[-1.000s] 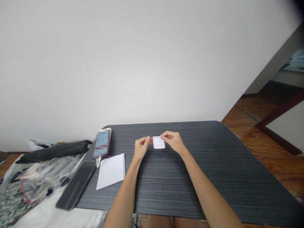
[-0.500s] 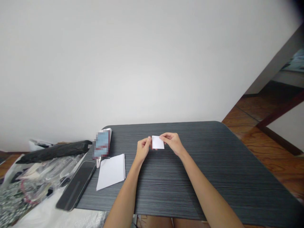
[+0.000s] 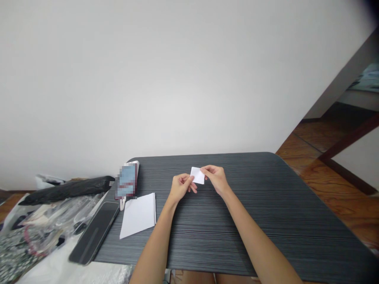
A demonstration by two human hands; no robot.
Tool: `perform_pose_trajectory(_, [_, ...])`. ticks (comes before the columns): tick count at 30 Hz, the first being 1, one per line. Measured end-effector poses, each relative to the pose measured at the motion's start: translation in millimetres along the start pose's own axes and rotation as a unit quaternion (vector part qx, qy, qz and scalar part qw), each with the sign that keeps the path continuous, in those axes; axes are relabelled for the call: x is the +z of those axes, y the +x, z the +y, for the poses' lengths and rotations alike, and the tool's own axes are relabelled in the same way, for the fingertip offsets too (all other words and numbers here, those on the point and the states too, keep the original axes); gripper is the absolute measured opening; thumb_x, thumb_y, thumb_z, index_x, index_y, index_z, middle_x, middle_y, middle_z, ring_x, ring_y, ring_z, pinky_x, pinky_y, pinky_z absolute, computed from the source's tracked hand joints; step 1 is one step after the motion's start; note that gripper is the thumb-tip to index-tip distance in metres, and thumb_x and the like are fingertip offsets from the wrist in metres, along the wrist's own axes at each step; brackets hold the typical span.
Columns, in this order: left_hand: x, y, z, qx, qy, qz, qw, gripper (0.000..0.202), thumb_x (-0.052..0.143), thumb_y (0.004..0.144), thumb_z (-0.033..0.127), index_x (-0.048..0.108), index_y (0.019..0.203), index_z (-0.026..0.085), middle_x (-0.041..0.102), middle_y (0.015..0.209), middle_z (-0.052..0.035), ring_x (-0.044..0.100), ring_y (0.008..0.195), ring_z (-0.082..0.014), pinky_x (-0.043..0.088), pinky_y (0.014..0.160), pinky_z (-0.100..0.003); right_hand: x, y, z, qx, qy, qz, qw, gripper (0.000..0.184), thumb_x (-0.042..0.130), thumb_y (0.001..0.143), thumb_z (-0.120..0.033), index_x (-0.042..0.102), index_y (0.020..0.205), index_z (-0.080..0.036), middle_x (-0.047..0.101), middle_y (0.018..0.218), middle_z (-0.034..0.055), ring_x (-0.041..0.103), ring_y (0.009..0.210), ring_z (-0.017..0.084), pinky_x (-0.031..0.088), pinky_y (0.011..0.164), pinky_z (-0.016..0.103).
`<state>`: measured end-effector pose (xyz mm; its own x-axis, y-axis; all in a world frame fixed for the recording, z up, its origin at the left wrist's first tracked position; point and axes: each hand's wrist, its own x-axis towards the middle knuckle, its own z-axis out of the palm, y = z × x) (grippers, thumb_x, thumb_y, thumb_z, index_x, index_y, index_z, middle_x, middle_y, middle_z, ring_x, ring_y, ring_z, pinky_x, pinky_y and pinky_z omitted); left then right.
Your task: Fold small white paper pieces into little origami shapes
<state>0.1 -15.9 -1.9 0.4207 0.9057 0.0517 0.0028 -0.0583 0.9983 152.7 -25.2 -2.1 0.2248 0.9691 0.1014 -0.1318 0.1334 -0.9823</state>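
Observation:
A small white square of paper is held between my two hands above the dark table. The thumb of my left hand presses on the paper's lower left corner, with fingers behind and below it. At the upper right corner, my right hand pinches the paper between thumb and fingertips. The square is slightly tilted, and whether it is folded in layers I cannot tell. To the left of my left forearm lies a stack of larger white paper sheets.
A phone lies at the table's left edge. Behind the stack is a pixelated box-like item. Left of the table are a long black wrapped object and clear plastic bags. A pale wall rises behind the table.
My left hand has shifted slightly right, its thumb now over the paper's lower left corner. The paper has turned a little and tilted. My right hand keeps its pinch.

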Motion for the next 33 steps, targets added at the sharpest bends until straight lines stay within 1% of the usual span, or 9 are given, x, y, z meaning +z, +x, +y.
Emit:
perform_pose_trajectory(4, [-2.1, 0.8, -2.1, 0.022, 0.051, 0.023, 0.998, 0.033, 0.050, 0.076, 0.042, 0.058, 0.068, 0.010, 0.063, 0.054, -0.0054, 0.056, 0.045, -0.0117, 0.037, 0.040, -0.019, 0.5, -0.2, 1.4, 0.006, -0.014, -0.027, 1.000, 0.024, 0.065, 0.061, -0.036, 0.062, 0.062, -0.012, 0.056, 0.051, 0.0012, 0.044, 0.044, 0.008, 0.036, 0.043, 0.022])
perform_pose_trajectory(7, [-4.1, 1.5, -2.1, 0.064, 0.083, 0.095, 0.990, 0.027, 0.055, 0.073, 0.037, 0.062, 0.072, 0.011, 0.064, 0.064, -0.0043, 0.056, 0.055, -0.0115, 0.041, 0.049, -0.020, 2.2, -1.6, 2.4, 0.018, -0.027, -0.077, 0.996, 0.023, 0.066, 0.060, -0.035, 0.062, 0.062, -0.012, 0.057, 0.052, 0.0010, 0.046, 0.045, 0.008, 0.037, 0.043, 0.022])
perform_pose_trajectory(9, [-5.0, 1.5, -2.4, 0.077, 0.088, 0.129, 0.985, 0.025, 0.056, 0.072, 0.036, 0.062, 0.069, 0.012, 0.062, 0.062, -0.0024, 0.054, 0.056, -0.0110, 0.040, 0.050, -0.021, 3.3, -2.7, 2.3, 0.021, -0.036, -0.097, 0.994, 0.023, 0.066, 0.060, -0.035, 0.062, 0.062, -0.013, 0.058, 0.052, 0.0008, 0.046, 0.045, 0.008, 0.038, 0.043, 0.022])
perform_pose_trajectory(13, [-2.6, 0.1, -4.9, 0.071, 0.102, 0.152, 0.980, 0.030, 0.052, 0.074, 0.039, 0.056, 0.059, 0.013, 0.051, 0.049, 0.0024, 0.045, 0.045, -0.0077, 0.032, 0.042, -0.019, 5.0, -4.0, 1.7, 0.019, -0.039, -0.104, 0.994, 0.024, 0.066, 0.060, -0.036, 0.062, 0.062, -0.012, 0.058, 0.051, 0.0004, 0.046, 0.044, 0.008, 0.038, 0.042, 0.021])
perform_pose_trajectory(19, [6.0, -1.8, -7.0, 0.064, 0.119, 0.190, 0.973, 0.031, 0.046, 0.078, 0.042, 0.049, 0.061, 0.016, 0.043, 0.040, 0.0060, 0.040, 0.033, -0.0061, 0.026, 0.034, -0.018, 7.1, -2.3, 6.1, 0.024, -0.032, -0.083, 0.996, 0.024, 0.066, 0.060, -0.037, 0.061, 0.061, -0.013, 0.056, 0.049, -0.0002, 0.045, 0.042, 0.008, 0.037, 0.041, 0.022])
perform_pose_trajectory(20, [6.4, -1.8, -7.2, 0.054, 0.109, 0.180, 0.976, 0.030, 0.046, 0.077, 0.043, 0.049, 0.064, 0.016, 0.044, 0.041, 0.0061, 0.040, 0.032, -0.0060, 0.026, 0.033, -0.017, 6.9, -1.7, 6.7, 0.022, -0.031, -0.074, 0.997, 0.025, 0.066, 0.060, -0.037, 0.061, 0.061, -0.013, 0.056, 0.050, -0.0001, 0.045, 0.042, 0.008, 0.037, 0.041, 0.022])
perform_pose_trajectory(25, [4.7, -1.4, -8.6, 0.016, 0.023, 0.051, 0.998, 0.029, 0.048, 0.077, 0.043, 0.048, 0.073, 0.014, 0.054, 0.047, 0.0033, 0.044, 0.027, -0.0062, 0.023, 0.029, -0.016, 3.4, 0.7, 5.8, 0.009, -0.024, -0.034, 0.999, 0.026, 0.066, 0.060, -0.038, 0.060, 0.062, -0.013, 0.056, 0.051, 0.0006, 0.046, 0.044, 0.009, 0.037, 0.043, 0.022])
perform_pose_trajectory(29, [4.8, -0.5, -7.6, 0.017, 0.004, 0.057, 0.998, 0.030, 0.049, 0.077, 0.043, 0.047, 0.071, 0.014, 0.054, 0.044, 0.0032, 0.044, 0.026, -0.0065, 0.023, 0.028, -0.016, 1.8, 0.9, 3.8, 0.009, -0.025, -0.036, 0.999, 0.027, 0.066, 0.059, -0.040, 0.060, 0.062, -0.013, 0.057, 0.052, 0.0006, 0.046, 0.045, 0.009, 0.037, 0.044, 0.023])
perform_pose_trajectory(33, [5.6, 0.9, -6.0, 0.038, 0.005, 0.042, 0.998, 0.028, 0.049, 0.077, 0.039, 0.052, 0.080, 0.011, 0.057, 0.046, 0.0012, 0.051, 0.034, -0.0085, 0.030, 0.033, -0.016, 1.5, 1.3, 3.4, 0.003, -0.030, -0.029, 0.999, 0.028, 0.066, 0.059, -0.040, 0.059, 0.062, -0.013, 0.056, 0.052, 0.0007, 0.045, 0.044, 0.009, 0.035, 0.043, 0.023])
